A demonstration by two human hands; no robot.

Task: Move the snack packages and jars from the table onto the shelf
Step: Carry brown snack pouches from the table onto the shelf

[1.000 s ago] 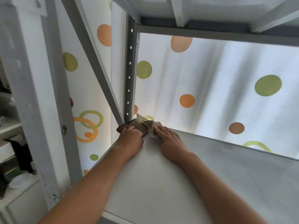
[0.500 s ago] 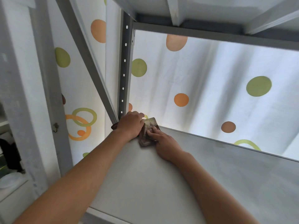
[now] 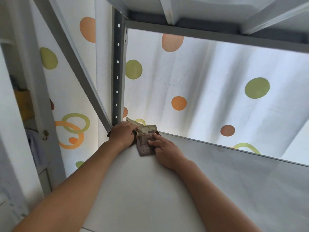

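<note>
Two hands at the shelf's (image 3: 167, 190) back-left corner, by the post (image 3: 117, 72): left hand (image 3: 122, 134) curled over a mostly hidden pack (image 3: 132, 122), grasp on it likely but not certain; right hand (image 3: 165, 150) with straight fingers (image 3: 153, 138) pressing flat on the brown pouch (image 3: 144, 144). Pouch flat on the shelf, long axis running front to back, lying directly under and left of the right fingertips, touching the left hand's side, so either hand equally near for a nudge toward the corner. Nothing else visible on the shelf; dotted curtain (image 3: 209, 81) behind.
</note>
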